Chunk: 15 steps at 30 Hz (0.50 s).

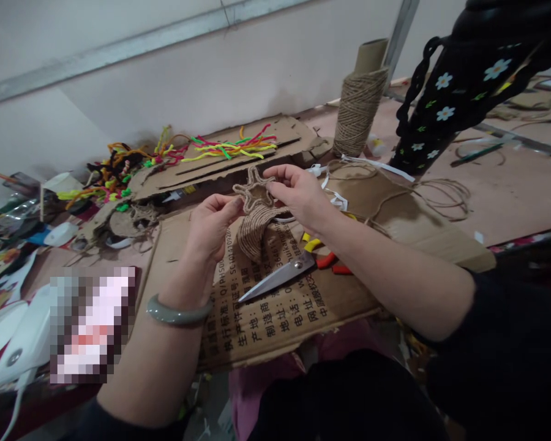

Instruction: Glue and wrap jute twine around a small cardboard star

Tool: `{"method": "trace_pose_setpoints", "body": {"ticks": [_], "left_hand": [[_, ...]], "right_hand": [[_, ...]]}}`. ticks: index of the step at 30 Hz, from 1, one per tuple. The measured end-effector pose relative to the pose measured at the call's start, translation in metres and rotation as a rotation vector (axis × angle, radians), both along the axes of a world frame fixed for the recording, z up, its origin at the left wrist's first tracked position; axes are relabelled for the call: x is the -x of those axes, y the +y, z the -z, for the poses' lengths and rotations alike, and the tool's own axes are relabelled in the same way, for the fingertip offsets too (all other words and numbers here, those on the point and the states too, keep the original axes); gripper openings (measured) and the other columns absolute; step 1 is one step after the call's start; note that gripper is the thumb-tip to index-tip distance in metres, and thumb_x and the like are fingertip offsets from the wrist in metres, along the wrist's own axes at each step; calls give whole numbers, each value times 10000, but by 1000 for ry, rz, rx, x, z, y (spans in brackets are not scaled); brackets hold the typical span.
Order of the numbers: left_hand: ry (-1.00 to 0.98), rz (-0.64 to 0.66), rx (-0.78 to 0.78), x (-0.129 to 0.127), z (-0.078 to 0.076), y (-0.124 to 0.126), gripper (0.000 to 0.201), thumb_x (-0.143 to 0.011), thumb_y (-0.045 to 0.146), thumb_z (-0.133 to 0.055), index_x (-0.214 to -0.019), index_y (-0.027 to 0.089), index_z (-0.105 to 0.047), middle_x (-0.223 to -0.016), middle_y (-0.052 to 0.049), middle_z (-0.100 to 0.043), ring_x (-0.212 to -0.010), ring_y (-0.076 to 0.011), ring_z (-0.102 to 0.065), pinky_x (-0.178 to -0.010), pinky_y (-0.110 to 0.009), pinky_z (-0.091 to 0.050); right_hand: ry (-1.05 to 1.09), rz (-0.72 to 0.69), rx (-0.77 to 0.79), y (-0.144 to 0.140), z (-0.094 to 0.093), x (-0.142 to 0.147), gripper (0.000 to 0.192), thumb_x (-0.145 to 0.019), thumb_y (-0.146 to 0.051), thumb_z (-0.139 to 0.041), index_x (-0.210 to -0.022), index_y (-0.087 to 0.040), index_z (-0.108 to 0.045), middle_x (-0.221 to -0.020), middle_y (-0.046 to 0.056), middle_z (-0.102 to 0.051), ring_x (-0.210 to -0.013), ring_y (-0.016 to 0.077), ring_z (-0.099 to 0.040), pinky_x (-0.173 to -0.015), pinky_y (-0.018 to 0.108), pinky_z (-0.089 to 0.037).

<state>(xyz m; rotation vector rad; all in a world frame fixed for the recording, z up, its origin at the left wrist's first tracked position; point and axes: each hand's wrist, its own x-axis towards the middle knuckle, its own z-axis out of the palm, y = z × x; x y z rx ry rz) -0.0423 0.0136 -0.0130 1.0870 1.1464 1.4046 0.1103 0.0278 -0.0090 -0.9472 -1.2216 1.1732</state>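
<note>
Between both hands, above the printed cardboard (239, 343), is a star-shaped outline of twine (256, 177). My left hand (211, 226) pinches its left side, thumb against fingertips. On the right side, my right hand (298, 193) grips it with thumb and fingers. Directly below the star is a curved, twine-wrapped piece (252, 236); whether the two are joined I cannot tell. Scissors (280, 275) lie on the cardboard under the hands, with their pointed blade towards the lower left and their red and yellow handles partly behind my right forearm.
A tall cone of twine (360, 104) stands at the back, beside a black vase with painted daisies (445, 92). Loose twine (441, 196) curls on the right. Coloured fuzzy stems (234, 147) lie on cardboard behind. On the left is a white corded device (32, 343).
</note>
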Motion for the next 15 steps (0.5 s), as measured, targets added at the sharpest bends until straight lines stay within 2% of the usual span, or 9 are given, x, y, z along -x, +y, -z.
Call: {"method": "trace_pose_setpoints", "body": {"ticks": [4, 7, 11, 15], "left_hand": [[-10, 23, 1, -1, 0, -1, 329, -560, 328, -810, -549, 168, -523, -568, 30, -585, -581, -102, -613, -666, -246, -509], [3, 37, 53, -3, 0, -1, 286, -613, 352, -782, -596, 157, -574, -617, 11, -611, -604, -113, -632, -697, -260, -520], [22, 14, 81, -3, 0, 0, 211, -587, 259, -797, -647, 144, -630, -643, 7, -635, -578, -93, -612, -634, -224, -502], [27, 19, 22, 0, 2, 1, 287, -561, 296, -815, -564, 160, -563, -549, 36, -584, -522, -77, -579, -597, -207, -486]], "right_hand": [[10, -12, -40, 1, 2, 0, 143, -760, -68, -534, -878, -145, -558, -657, -52, -494, -557, 38, -421, -514, 181, -377], [10, -5, -33, 1, 2, 0, 145, -757, -67, -528, -872, -151, -556, -648, -55, -488, -550, 39, -417, -513, 180, -379], [8, -5, -15, 0, 0, 0, 154, -759, -51, -518, -870, -152, -553, -616, -60, -480, -526, 36, -405, -503, 178, -375], [17, -9, -13, -1, -1, 0, 138, -757, -59, -530, -860, -147, -554, -618, -59, -480, -532, 37, -410, -498, 178, -370]]}}
